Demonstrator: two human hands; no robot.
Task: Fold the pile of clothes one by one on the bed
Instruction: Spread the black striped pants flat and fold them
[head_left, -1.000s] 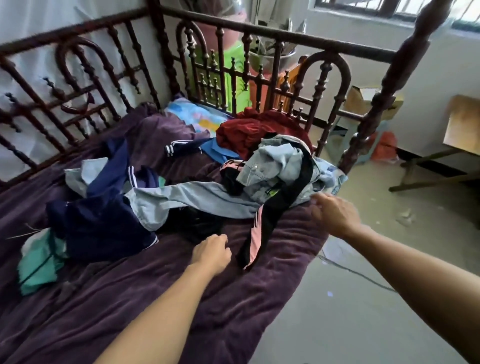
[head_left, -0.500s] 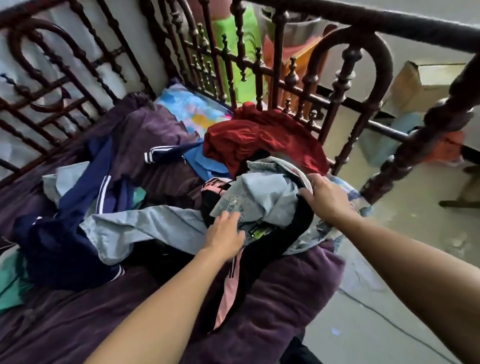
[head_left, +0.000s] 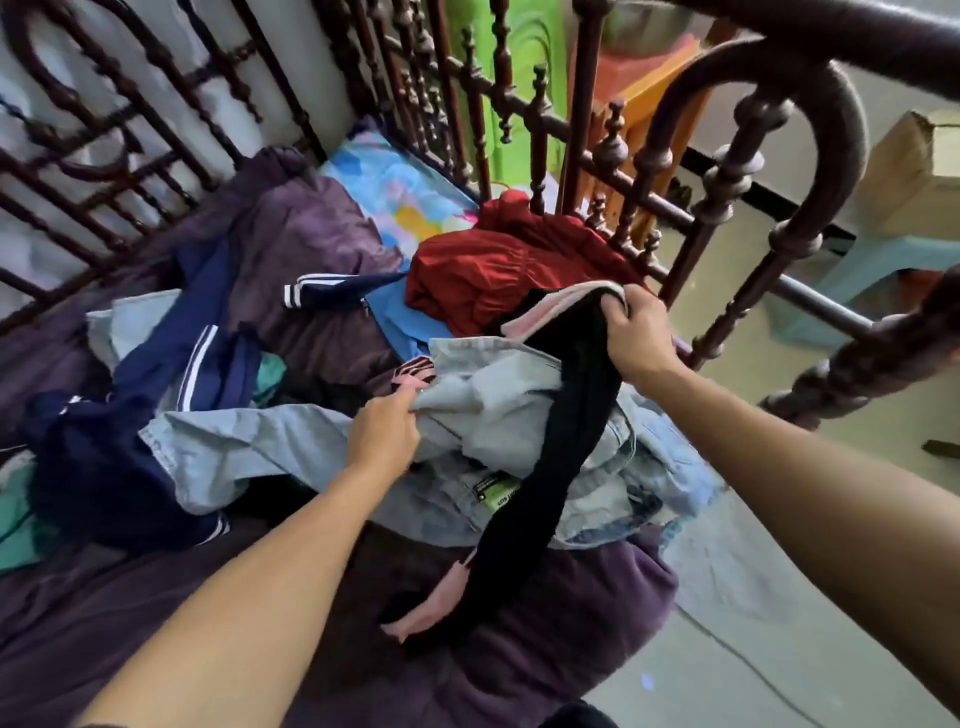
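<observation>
Up comes the right hand (head_left: 636, 332), which half a second ago was pressed down into the heap, and with it one end of a black garment with pink trim (head_left: 566, 415). Fingers are curled tight around the bunched end, up by the far-right corner, and the rest hangs in a long strip across the pale denim piece (head_left: 467, 410), its pink tail trailing on the purple bedspread (head_left: 519, 670) near us. The left hand (head_left: 382, 428) has slid a touch left and now pinches a fold of that denim, fist closed, seemingly pinning it so the black one can come free.

As for progress, it looks like the very start. No folded stack shows anywhere. Everything is still loose: the red garment (head_left: 493, 280) at the far right against the rails, a navy piece with white stripes (head_left: 104, 457) sprawled at the left, a bit of green cloth (head_left: 21, 514) poking out beside it, blue fabric (head_left: 410, 322) under the red. First item is only being separated.

Room to work? Tight on the far side and the left, where the dark spindled bed frame (head_left: 727, 208) fences the mattress in, and the raised hand is close to those rails. The mattress edge drops to the floor on the right. Open bedspread lies near us, and that seems the likely spot for laying the garment flat.
</observation>
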